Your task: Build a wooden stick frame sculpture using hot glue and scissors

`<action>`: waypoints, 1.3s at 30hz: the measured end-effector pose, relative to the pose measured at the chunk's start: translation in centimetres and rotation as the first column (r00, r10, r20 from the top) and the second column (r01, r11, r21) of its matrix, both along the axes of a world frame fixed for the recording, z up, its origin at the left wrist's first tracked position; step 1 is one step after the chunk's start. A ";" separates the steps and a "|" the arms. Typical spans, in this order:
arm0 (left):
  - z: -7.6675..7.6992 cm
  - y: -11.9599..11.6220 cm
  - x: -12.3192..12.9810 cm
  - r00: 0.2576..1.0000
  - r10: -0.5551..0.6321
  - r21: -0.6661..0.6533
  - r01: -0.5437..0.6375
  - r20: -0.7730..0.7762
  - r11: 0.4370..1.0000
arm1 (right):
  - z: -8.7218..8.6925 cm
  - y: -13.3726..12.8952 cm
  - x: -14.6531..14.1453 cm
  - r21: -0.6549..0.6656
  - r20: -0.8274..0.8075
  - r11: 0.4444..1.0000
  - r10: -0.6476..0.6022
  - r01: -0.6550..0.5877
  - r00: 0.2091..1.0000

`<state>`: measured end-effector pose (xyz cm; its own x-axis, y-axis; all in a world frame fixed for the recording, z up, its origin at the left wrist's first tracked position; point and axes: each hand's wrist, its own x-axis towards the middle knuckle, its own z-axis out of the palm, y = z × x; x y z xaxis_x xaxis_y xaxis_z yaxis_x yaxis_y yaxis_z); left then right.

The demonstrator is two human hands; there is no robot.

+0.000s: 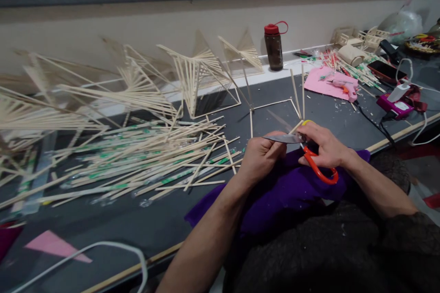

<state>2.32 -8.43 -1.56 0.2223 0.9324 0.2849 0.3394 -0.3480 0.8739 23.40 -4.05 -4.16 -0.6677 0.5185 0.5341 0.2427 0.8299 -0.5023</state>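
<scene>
My right hand (pixel 326 144) is closed around a pair of scissors (pixel 321 169) with orange-red handles. Their blades are spread and point left, the upper one blurred. My left hand (pixel 263 158) is curled shut just left of the blades. A thin wooden stick (pixel 296 126) slants up between the blades; its lower end seems to run into my left fingers, which hide it. Purple cloth (pixel 285 197) lies under both hands, across my lap and the table edge. Just beyond them stands a thin stick frame (pixel 271 104) with uprights.
Loose and wrapped sticks (pixel 147 165) lie in a pile at left. Fan-shaped stick models (pixel 192 68) line the wall beside a red-capped bottle (pixel 274 50). At right, a pink glue gun (pixel 345 88) with a cord rests on pink sheet (pixel 314 83), near a phone (pixel 388 72).
</scene>
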 end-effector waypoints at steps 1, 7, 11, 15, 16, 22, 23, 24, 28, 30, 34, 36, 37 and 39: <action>0.0 0.0 0.0 1.000 0.007 0.008 -0.007 -0.007 1.000 | 0.0 0.0 0.0 -0.002 0.006 1.000 -0.008 0.008 1.000; 0.0 0.0 0.2 0.995 0.104 0.030 -0.103 -0.004 0.994 | 0.1 0.0 -0.2 0.009 0.017 0.998 -0.060 0.060 0.998; 0.5 -0.3 -0.1 0.994 0.108 0.036 -0.108 0.004 0.994 | 0.3 -0.1 -0.4 0.054 0.014 0.994 -0.100 0.099 0.995; 0.6 -0.4 -0.1 0.995 0.095 0.049 -0.095 0.005 0.994 | 0.2 -0.1 -0.5 0.069 0.009 0.992 -0.102 0.101 0.995; 0.5 -0.5 0.0 0.993 0.117 0.053 -0.117 0.011 0.992 | 0.2 -0.1 -0.5 0.067 0.008 0.992 -0.104 0.103 0.995; 0.0 -0.6 0.2 0.981 0.191 0.048 -0.193 0.035 0.980 | 0.2 -0.1 -0.5 0.035 0.048 0.994 -0.103 0.101 0.994; 0.0 -0.6 0.1 0.982 0.185 0.051 -0.186 0.034 0.981 | 0.3 -0.1 -0.5 0.025 0.053 0.995 -0.100 0.099 0.994; 0.0 -0.7 0.1 0.984 0.178 0.056 -0.180 0.031 0.982 | 0.3 -0.1 -0.5 0.012 0.060 0.995 -0.096 0.095 0.994; 0.3 -0.7 0.1 0.988 0.153 0.057 -0.155 0.031 0.986 | 0.5 -0.1 -0.4 -0.028 0.078 0.997 -0.076 0.078 0.994; 0.3 -0.6 0.1 0.989 0.145 0.047 -0.147 0.043 0.988 | 0.5 -0.1 -0.4 -0.028 0.065 0.997 -0.068 0.070 0.996; 0.2 -0.5 0.0 0.991 0.121 0.022 -0.123 0.053 0.992 | 0.6 -0.2 -0.4 -0.026 0.046 0.997 -0.065 0.066 0.997; 0.1 -0.5 -0.1 0.992 0.111 0.015 -0.112 0.054 0.994 | 0.7 -0.2 -0.4 -0.026 0.048 0.997 -0.069 0.070 0.996; 0.0 -0.5 -0.1 0.993 0.107 0.010 -0.107 0.054 0.994 | 0.7 -0.2 -0.4 -0.028 0.050 0.997 -0.070 0.072 0.996; 0.0 -0.5 -0.2 0.994 0.100 -0.004 -0.100 0.049 0.995 | 0.7 -0.2 -0.4 -0.036 0.058 0.997 -0.064 0.066 0.996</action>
